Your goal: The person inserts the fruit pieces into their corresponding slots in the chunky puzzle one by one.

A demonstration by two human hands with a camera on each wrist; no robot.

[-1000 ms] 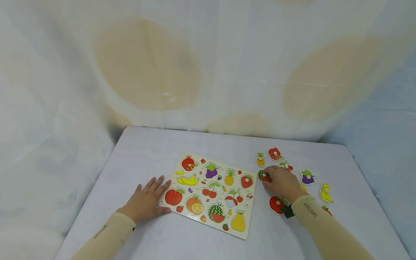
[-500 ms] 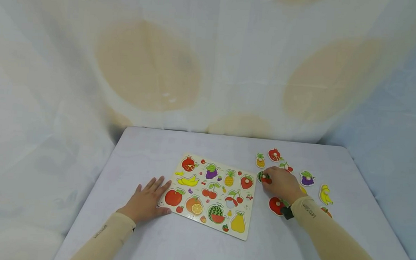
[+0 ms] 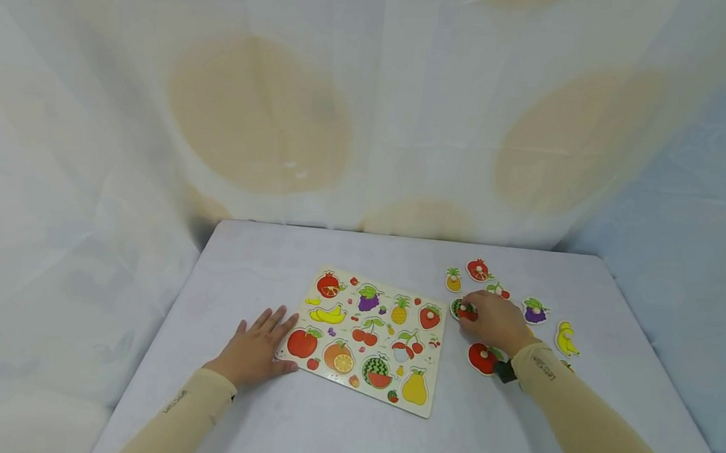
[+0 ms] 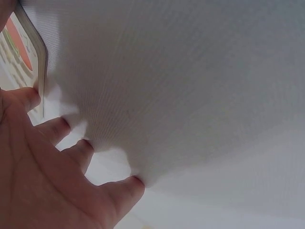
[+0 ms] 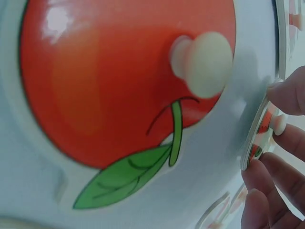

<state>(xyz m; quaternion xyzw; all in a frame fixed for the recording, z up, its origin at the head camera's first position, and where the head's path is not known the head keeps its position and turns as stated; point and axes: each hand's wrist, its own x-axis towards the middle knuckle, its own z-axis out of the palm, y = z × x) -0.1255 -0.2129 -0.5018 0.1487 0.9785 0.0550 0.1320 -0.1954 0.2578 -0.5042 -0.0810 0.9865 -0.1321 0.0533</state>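
My left hand (image 3: 255,351) rests with spread fingers at the left edge of a fruit puzzle board (image 3: 354,392); in the left wrist view its fingertips (image 4: 136,182) touch the white tabletop. Right of the board, my right hand (image 3: 498,321) holds a watermelon puzzle piece (image 3: 457,308). The right wrist view shows thumb and fingers at the rim of that piece (image 5: 261,131), around its pale knob, with one edge tilted up. Under the right wrist lies an apple piece (image 3: 482,359), its knob (image 5: 207,64) large in the right wrist view. A strawberry piece with a knob (image 3: 430,317) sits in the board.
Loose knobbed pieces surround the right hand: a pineapple (image 3: 454,280), a pomegranate (image 3: 478,269), cherries (image 3: 498,290), grapes (image 3: 535,311) and bananas (image 3: 566,339). Other pieces are partly hidden under the right forearm. Pale curtains hang behind the table (image 3: 351,445) and at its sides.
The right hand and the watermelon piece have shifted slightly right. An orange-coloured piece by the right forearm is more covered now. The left hand stays in place.
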